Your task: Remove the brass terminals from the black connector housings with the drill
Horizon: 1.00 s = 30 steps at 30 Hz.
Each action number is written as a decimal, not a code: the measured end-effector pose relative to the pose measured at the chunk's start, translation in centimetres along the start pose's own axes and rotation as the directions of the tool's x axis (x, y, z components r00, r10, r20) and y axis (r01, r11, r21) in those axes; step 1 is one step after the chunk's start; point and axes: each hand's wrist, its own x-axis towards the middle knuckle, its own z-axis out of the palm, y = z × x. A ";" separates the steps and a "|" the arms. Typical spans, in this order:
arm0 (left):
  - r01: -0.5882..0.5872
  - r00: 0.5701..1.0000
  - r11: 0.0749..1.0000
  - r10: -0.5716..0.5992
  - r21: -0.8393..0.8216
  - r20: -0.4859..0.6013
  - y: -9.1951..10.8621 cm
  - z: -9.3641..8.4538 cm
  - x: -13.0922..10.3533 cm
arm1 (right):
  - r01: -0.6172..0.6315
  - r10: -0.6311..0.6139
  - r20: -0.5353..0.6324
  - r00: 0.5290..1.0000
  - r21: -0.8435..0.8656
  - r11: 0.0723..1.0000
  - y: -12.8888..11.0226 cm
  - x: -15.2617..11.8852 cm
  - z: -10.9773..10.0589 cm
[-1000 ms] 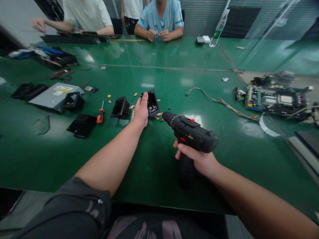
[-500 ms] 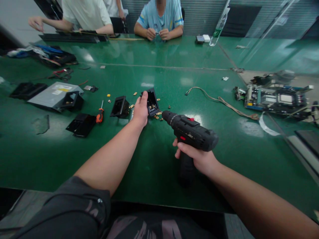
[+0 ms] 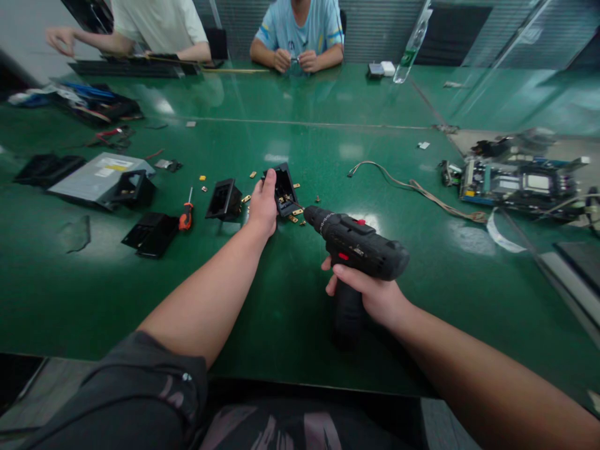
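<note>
Gripped by its left side, a black plastic housing point(image 3: 285, 181) is tilted in my left hand point(image 3: 263, 203), its open side towards the drill. Small brass-coloured pieces show inside it. My right hand point(image 3: 363, 290) is wrapped round the handle of a black cordless drill point(image 3: 359, 240) with red switches. The drill's bit points left into the housing's lower edge; whether it touches a screw I cannot tell. Several brass pieces point(image 3: 293, 219) lie on the table around the housing. Just left of my left hand stands another black housing point(image 3: 224, 200).
On the green table point(image 3: 281, 337), an orange screwdriver point(image 3: 186, 217), a black part point(image 3: 154, 234) and a silver drive box point(image 3: 100, 178) lie left. A cable point(image 3: 412, 186) leads to circuit boards point(image 3: 520, 184) at right. Two people sit opposite, near a plastic bottle point(image 3: 411, 50).
Both hands keep their hold on the housing and drill, almost in the same place. The view has shifted very slightly, and the left co-worker's raised hand has moved a little left.
</note>
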 end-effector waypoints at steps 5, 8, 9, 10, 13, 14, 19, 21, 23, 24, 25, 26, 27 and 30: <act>0.010 1.000 1.000 -0.010 -0.001 0.021 0.0 -0.1 0.2 | -0.004 0.004 0.003 1.000 -0.004 1.000 -0.1 0.0 0.0; 0.020 1.000 1.000 -0.020 -0.005 0.012 0.0 0.0 0.2 | -0.023 0.023 -0.006 1.000 0.010 1.000 -0.1 0.0 0.0; 0.025 1.000 1.000 -0.025 -0.007 0.010 0.0 0.0 0.2 | -0.032 0.032 -0.011 0.999 0.022 0.999 -0.1 0.0 0.1; 0.028 1.000 1.000 -0.028 -0.007 0.007 0.0 0.0 0.2 | -0.039 0.039 -0.017 0.999 0.037 0.999 -0.1 -0.1 0.1; 0.032 0.999 0.999 -0.032 -0.005 0.005 0.2 0.0 0.0 | -0.061 0.063 -0.025 0.998 0.083 0.995 -0.4 -0.2 0.2; 0.032 0.999 0.999 -0.032 -0.007 0.008 0.3 0.0 0.0 | -0.069 0.071 -0.022 0.997 0.094 0.993 -0.6 -0.2 0.2; 0.033 0.999 0.999 -0.032 -0.024 0.025 0.7 0.2 -0.3 | -0.115 0.113 0.019 0.993 0.137 0.984 -1.7 0.0 0.1; 0.025 0.999 1.000 -0.024 -0.012 0.032 0.8 0.2 -0.3 | -0.131 0.128 0.030 0.991 0.149 0.980 -1.8 0.1 0.0; 0.017 0.999 1.000 -0.017 0.005 0.035 0.8 0.2 -0.3 | -0.141 0.137 0.037 0.990 0.158 0.977 -1.8 0.1 -0.1; 0.017 0.999 1.000 -0.017 0.012 0.037 0.8 0.1 -0.3 | -0.140 0.135 0.038 0.990 0.163 0.977 -1.7 0.1 -0.1; 0.019 0.999 1.000 -0.019 0.017 0.039 0.8 0.1 -0.3 | -0.133 0.128 0.037 0.991 0.167 0.977 -1.6 0.1 -0.1; 0.020 0.999 1.000 -0.021 0.020 0.041 0.8 0.0 -0.3 | -0.122 0.117 0.038 0.992 0.166 0.979 -1.5 0.1 -0.1; 0.023 0.999 0.999 -0.024 0.022 0.043 0.7 0.0 -0.2 | -0.105 0.100 0.039 0.994 0.157 0.982 -1.5 0.1 -0.1; 0.026 0.999 0.999 -0.027 0.020 0.037 0.5 0.0 -0.2 | -0.055 0.050 0.048 0.998 0.089 0.995 -1.3 0.0 -0.2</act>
